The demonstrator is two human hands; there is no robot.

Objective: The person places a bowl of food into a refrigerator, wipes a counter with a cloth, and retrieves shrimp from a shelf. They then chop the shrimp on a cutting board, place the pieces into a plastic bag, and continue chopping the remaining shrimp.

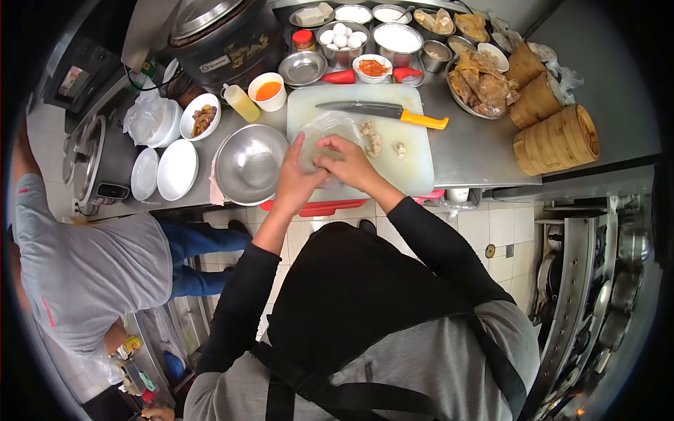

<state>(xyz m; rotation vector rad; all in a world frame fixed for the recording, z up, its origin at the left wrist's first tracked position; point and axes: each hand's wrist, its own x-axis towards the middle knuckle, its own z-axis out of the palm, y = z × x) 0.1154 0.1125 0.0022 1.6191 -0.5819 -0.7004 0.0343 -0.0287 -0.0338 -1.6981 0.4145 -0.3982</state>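
Observation:
A clear plastic bag [337, 126] is spread over the white cutting board [414, 168], between my two hands. My left hand [298, 175] holds its near left side, one finger pointing up and the others partly hidden by the plastic. With bent fingers, my right hand [349, 165] pinches the bag close to my left hand. Small pale chopped pieces [372, 140] lie on the board just beyond my right hand. Across the far part of the board rests a knife [421, 120] with a yellow handle. A steel mixing bowl [249, 168] stands left of my left hand.
Behind the board are a bowl of eggs [340, 41], red peppers [342, 77] and an orange sauce cup [267, 91]. Bamboo steamers [554, 144] and a bowl of brownish meat [481, 84] stand right. Another person [98, 259] is at the left, beside shelves.

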